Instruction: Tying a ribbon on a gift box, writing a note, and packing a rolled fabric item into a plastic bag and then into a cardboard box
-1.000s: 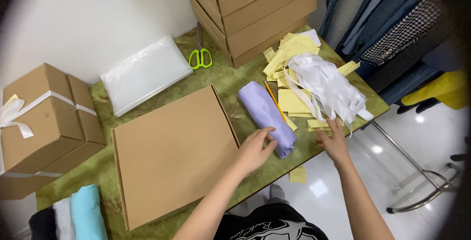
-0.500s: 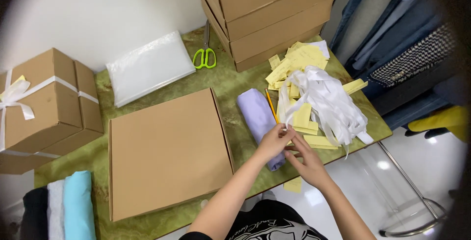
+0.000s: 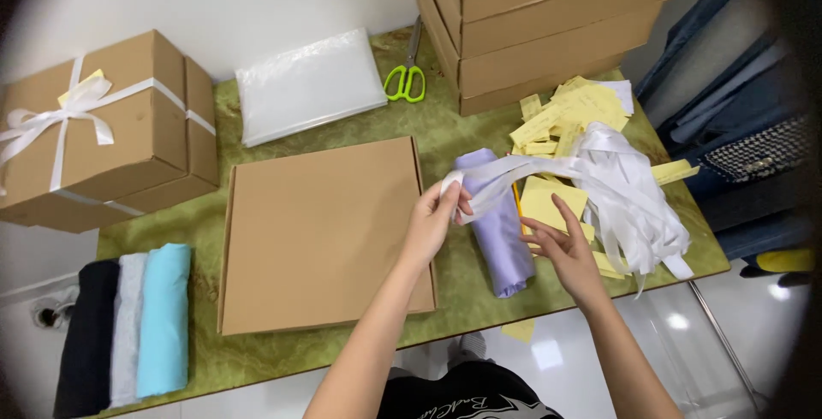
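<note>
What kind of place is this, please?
Probably a small packing or gift-wrapping station for clothes. A stack of cardboard boxes stands at the back, a box tied with white ribbon sits at the side, and the left hand pulls a white ribbon over a rolled lilac garment.

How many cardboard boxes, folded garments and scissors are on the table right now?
Cardboard boxes: 5: flat box, ribbon-tied box, three in the stack.
Folded garments: 4: black, grey, light blue, lilac roll.
Scissors: 1: green-handled scissors.
Total: 10
</note>
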